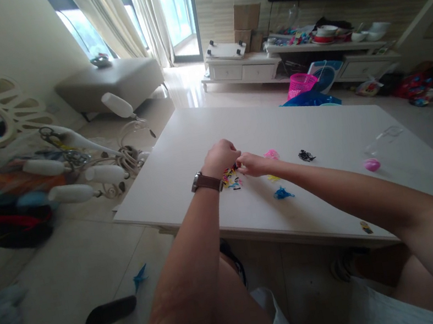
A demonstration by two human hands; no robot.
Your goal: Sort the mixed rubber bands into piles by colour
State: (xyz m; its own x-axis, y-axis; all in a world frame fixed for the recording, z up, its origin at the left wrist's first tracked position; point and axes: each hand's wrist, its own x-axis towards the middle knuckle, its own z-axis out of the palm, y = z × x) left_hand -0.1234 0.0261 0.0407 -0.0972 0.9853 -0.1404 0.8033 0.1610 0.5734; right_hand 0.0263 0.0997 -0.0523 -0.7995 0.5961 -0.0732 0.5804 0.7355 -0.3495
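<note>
Bare forearms (191,244) are flanking small multicoloured pieces (235,184) on the white surface (344,125); left hand (220,158) and right hand (254,164) are meeting there, fingers narrowed, contents indiscernible. Pieces are probably handling lightly, pliably, best pinched endwise.

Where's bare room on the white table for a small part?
Free: tabletop left of the left hand; the strip between both hands and the far edge; the gap between black pile and pink rounded object. Crowded: around the right hand, near mixed bits, pink pile and blue pile.
</note>
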